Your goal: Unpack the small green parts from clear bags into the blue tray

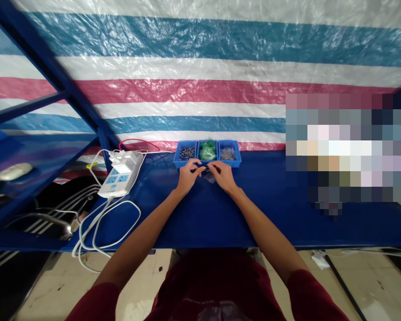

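My left hand (188, 175) is just in front of the bin of screws (187, 154), its index finger and thumb apart with a gap between them. Opposite it, my right hand (223, 175) has its fingers pinched at the top of a small clear plastic bag (210, 177). Something small and dark shows near the bag's top, too small to name. Three blue bins stand side by side behind my hands. The middle one holds green plastic bags (207, 150), and the right one holds clear plastic bags (227, 154).
A white power strip (118, 176) with plugged-in adapters stands on the blue table (203, 218) at left, its white cables (96, 223) looping over the front edge. A blue metal frame (50, 62) rises at left. Striped plastic sheeting (200, 93) hangs behind. A pixelated area covers the right.
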A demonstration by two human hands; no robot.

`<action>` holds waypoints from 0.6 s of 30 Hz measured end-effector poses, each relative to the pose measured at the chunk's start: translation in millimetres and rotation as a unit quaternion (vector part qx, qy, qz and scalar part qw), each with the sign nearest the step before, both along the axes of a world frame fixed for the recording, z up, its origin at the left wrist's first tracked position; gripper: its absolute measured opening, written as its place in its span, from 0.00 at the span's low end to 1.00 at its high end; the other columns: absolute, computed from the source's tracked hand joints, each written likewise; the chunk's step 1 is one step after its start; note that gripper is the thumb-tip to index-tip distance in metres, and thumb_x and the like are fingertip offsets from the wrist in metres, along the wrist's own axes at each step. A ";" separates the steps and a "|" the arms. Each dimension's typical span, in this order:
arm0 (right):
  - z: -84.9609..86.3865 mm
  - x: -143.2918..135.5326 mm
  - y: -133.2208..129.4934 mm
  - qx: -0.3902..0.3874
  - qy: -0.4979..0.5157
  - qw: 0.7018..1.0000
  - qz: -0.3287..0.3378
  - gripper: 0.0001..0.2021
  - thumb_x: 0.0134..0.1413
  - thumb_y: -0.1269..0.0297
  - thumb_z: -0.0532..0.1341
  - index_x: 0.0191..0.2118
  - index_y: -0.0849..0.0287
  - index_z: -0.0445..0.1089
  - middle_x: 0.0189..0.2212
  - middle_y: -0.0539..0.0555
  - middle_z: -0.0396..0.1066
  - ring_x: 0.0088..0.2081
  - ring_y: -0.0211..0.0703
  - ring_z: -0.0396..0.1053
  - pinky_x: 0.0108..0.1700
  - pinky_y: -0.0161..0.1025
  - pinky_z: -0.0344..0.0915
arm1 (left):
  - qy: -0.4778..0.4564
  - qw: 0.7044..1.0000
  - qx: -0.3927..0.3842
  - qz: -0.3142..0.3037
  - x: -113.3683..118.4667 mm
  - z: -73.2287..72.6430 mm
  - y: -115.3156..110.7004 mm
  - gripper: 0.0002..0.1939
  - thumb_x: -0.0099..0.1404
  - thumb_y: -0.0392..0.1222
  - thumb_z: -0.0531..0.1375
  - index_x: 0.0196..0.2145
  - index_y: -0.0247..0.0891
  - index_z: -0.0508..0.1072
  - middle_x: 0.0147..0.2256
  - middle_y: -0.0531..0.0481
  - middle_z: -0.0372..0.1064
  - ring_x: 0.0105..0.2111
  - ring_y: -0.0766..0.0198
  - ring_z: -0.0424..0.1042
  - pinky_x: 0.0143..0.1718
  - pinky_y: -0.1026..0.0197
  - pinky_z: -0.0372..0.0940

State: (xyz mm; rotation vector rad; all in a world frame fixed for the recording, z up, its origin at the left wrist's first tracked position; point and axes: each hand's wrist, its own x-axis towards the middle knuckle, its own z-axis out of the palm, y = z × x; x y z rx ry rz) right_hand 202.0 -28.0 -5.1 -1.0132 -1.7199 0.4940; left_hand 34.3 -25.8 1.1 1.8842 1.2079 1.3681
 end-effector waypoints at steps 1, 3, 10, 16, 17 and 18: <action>-0.4 -0.4 -0.3 0.000 -0.005 1.000 0.013 0.16 0.63 0.55 0.55 0.35 0.58 0.75 0.33 0.55 0.75 0.30 0.41 0.69 0.35 0.37 0.63 | -0.010 1.000 -0.009 0.000 0.1 -0.3 -0.1 0.13 0.62 0.51 0.62 0.36 0.39 0.69 0.17 0.59 0.66 0.17 0.70 0.62 0.27 0.66 0.59; -1.1 -1.2 -0.6 0.003 -0.016 0.999 0.038 0.15 0.62 0.56 0.55 0.35 0.58 0.75 0.31 0.54 0.74 0.29 0.40 0.68 0.34 0.36 0.63 | -0.035 0.999 -0.030 -0.005 0.4 -1.7 0.1 0.13 0.62 0.51 0.62 0.36 0.39 0.69 0.17 0.60 0.65 0.17 0.71 0.61 0.24 0.67 0.58; -2.4 -1.7 -0.1 -0.001 -0.035 0.999 0.039 0.14 0.63 0.57 0.55 0.32 0.58 0.73 0.28 0.53 0.73 0.29 0.40 0.68 0.35 0.36 0.62 | -0.092 0.994 -0.057 -0.031 0.6 -3.1 3.3 0.14 0.63 0.52 0.60 0.37 0.38 0.71 0.18 0.58 0.64 0.18 0.70 0.62 0.23 0.67 0.59; -1.4 -0.9 -0.6 -0.019 -0.022 1.000 -0.011 0.15 0.63 0.56 0.53 0.32 0.58 0.72 0.27 0.53 0.73 0.28 0.41 0.68 0.36 0.36 0.62 | -0.012 0.998 -0.031 -0.049 -0.4 -0.3 3.5 0.17 0.65 0.53 0.57 0.30 0.36 0.72 0.25 0.52 0.69 0.22 0.69 0.65 0.27 0.65 0.62; -1.3 -0.8 -0.7 -0.023 -0.026 0.999 -0.011 0.15 0.63 0.56 0.53 0.32 0.58 0.72 0.27 0.53 0.73 0.28 0.41 0.68 0.35 0.37 0.62 | 0.002 0.998 -0.024 -0.050 -0.5 -0.2 3.3 0.17 0.66 0.53 0.56 0.29 0.36 0.72 0.25 0.52 0.69 0.23 0.68 0.66 0.28 0.65 0.62; -1.3 -0.8 -0.8 -0.025 -0.029 0.999 -0.010 0.15 0.63 0.55 0.53 0.33 0.58 0.72 0.27 0.52 0.73 0.28 0.41 0.68 0.35 0.37 0.62 | 0.011 0.999 -0.017 -0.050 -0.5 -0.1 3.2 0.18 0.66 0.53 0.56 0.28 0.36 0.72 0.25 0.52 0.70 0.23 0.68 0.66 0.28 0.65 0.62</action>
